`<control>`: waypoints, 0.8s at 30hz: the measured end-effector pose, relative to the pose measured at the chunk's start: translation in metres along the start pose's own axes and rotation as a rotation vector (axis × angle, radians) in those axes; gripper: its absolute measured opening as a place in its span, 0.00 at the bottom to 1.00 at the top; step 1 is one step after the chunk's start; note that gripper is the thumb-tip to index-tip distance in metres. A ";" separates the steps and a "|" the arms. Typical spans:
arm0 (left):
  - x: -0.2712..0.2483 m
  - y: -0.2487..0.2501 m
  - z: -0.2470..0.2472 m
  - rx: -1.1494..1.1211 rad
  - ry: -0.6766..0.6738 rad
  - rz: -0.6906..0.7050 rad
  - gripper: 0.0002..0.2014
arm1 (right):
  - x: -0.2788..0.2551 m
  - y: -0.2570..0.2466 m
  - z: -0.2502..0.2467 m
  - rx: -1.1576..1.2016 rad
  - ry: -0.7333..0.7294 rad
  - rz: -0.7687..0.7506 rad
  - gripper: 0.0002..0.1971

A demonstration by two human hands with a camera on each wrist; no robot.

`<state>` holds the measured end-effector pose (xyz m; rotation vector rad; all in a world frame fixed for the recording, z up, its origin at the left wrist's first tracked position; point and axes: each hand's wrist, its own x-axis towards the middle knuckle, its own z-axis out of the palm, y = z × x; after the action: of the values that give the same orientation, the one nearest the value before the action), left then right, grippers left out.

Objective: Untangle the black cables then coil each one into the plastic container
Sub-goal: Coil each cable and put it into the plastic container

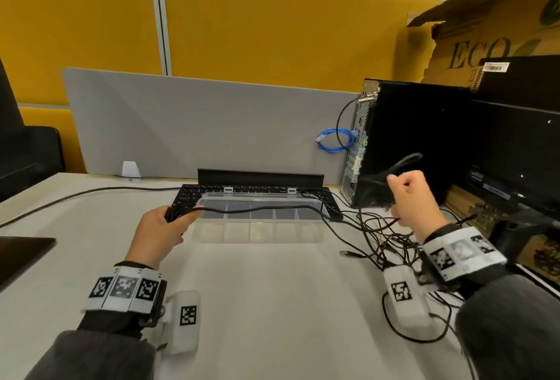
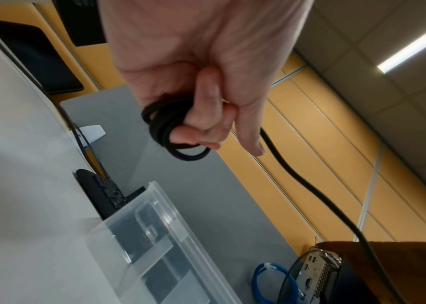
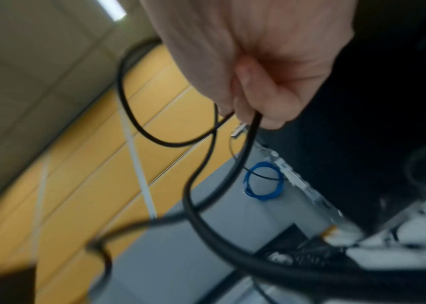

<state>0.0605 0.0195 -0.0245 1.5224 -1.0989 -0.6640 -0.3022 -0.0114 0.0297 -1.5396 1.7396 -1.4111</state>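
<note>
My left hand grips a small coil of black cable wound round its fingers, just left of the clear plastic container. From the coil the same cable runs right across the container's open top. My right hand is raised in front of the black computer tower and grips a black cable, which loops above the fist. A tangle of thin black cables lies on the table below the right hand.
A black keyboard lies behind the container. A black computer tower stands at the right with a blue cable loop beside it. A grey divider backs the white table. A dark pad sits at the left edge.
</note>
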 end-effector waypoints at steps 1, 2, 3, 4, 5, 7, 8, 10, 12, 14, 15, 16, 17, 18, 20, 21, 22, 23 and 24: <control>0.001 0.000 -0.002 -0.009 0.017 -0.005 0.14 | 0.007 0.004 -0.006 0.169 -0.032 0.099 0.12; 0.002 0.000 -0.005 -0.016 0.039 -0.015 0.14 | 0.015 0.009 -0.015 0.392 -0.067 0.232 0.15; 0.004 -0.001 -0.007 -0.021 0.062 -0.025 0.14 | 0.023 0.013 -0.024 0.623 -0.090 0.378 0.17; 0.005 -0.002 -0.010 -0.027 0.075 -0.036 0.14 | 0.030 0.018 -0.035 0.812 -0.088 0.504 0.18; 0.006 -0.003 -0.011 -0.031 0.085 -0.042 0.14 | 0.037 0.023 -0.046 0.936 -0.032 0.601 0.18; 0.007 -0.003 -0.013 -0.040 0.108 -0.043 0.15 | 0.055 0.033 -0.062 1.077 0.130 0.686 0.15; 0.007 -0.004 -0.013 -0.045 0.131 -0.041 0.15 | 0.059 0.037 -0.067 1.108 0.209 0.683 0.13; 0.006 -0.002 -0.014 -0.045 0.178 -0.027 0.16 | 0.056 0.035 -0.064 0.977 0.259 0.646 0.06; 0.004 -0.001 -0.011 -0.028 0.152 -0.014 0.16 | 0.055 0.032 -0.058 0.761 0.231 0.586 0.19; 0.001 0.001 -0.005 0.000 0.084 -0.004 0.15 | 0.055 0.026 -0.056 0.534 0.158 0.463 0.27; -0.001 0.002 -0.003 0.010 0.060 0.000 0.14 | 0.052 0.020 -0.058 0.383 0.140 0.403 0.31; -0.003 0.003 -0.002 0.010 0.049 0.003 0.14 | 0.048 0.016 -0.059 0.190 0.107 0.335 0.34; -0.003 0.003 -0.001 0.000 0.044 0.008 0.15 | 0.042 0.010 -0.060 -0.060 0.077 0.290 0.35; -0.003 0.003 -0.002 -0.015 0.037 0.010 0.15 | 0.036 0.007 -0.062 -0.382 0.046 0.252 0.35; -0.006 0.004 0.000 -0.040 0.004 0.012 0.15 | 0.032 0.009 -0.061 -1.037 0.048 0.154 0.32; -0.007 0.005 0.004 -0.039 -0.031 0.013 0.15 | 0.026 0.006 -0.056 -1.168 0.040 0.092 0.30; -0.010 0.006 0.008 -0.033 -0.070 0.016 0.14 | 0.021 0.002 -0.046 -1.158 0.021 0.021 0.28; -0.013 0.008 0.014 -0.037 -0.110 0.026 0.14 | 0.016 -0.002 -0.033 -1.070 -0.011 -0.080 0.27; -0.018 0.010 0.019 -0.050 -0.156 0.040 0.14 | 0.008 -0.007 -0.015 -0.954 -0.057 -0.216 0.27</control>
<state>0.0341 0.0274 -0.0223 1.4209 -1.2179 -0.7879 -0.3136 -0.0113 0.0446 -2.2357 2.4296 -0.5644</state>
